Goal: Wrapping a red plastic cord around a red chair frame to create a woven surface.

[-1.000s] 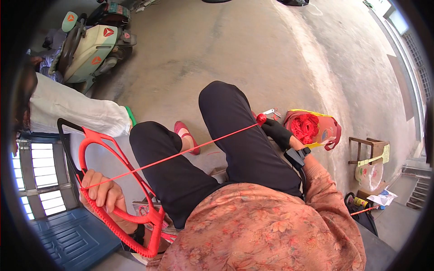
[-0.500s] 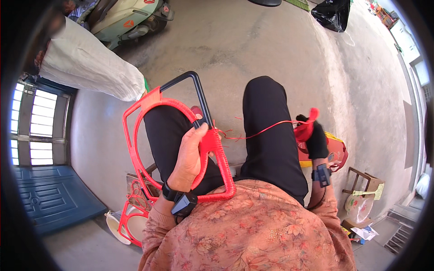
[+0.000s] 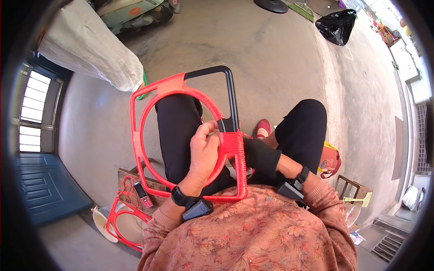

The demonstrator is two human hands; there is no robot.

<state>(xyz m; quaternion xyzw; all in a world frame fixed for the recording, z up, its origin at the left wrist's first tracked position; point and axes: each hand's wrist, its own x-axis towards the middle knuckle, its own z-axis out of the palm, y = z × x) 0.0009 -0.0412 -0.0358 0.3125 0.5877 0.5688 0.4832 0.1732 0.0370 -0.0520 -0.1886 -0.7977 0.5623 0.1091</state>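
Hours are read about the middle of the red-bound frame (image 3: 172,84), which is held over my left thigh (image 3: 178,131), its lower edge in front of my blouse (image 3: 235,221). My left hand (image 3: 204,149), bare, lies toward 4 o'clock, fingers curled and apparently gripping the frame beside the broad wound patch (image 3: 231,142) at 3 o'clock. My right hand (image 3: 263,156), in a dark glove, is just beyond that patch, between 3 and 4 o'clock; its fingertips are hidden, so I cannot tell whether they pinch anything. A short length of red strip (image 3: 246,135) shows beside the patch, at 3 o'clock. The black bar (image 3: 232,90) is bare from 12 o'clock round to the patch.

Step in hand, as I judge it: winding the strip round the bars. My left hand should clamp the latest turn while my right passes the strip behind — slack here would loosen the neighbouring turns. Each turn should lie flat against its neighbour, untwisted, and be drawn tight. Because ring and outer bar come close together at the patch, the pull should be even across both — a crooked turn would leave a gap.
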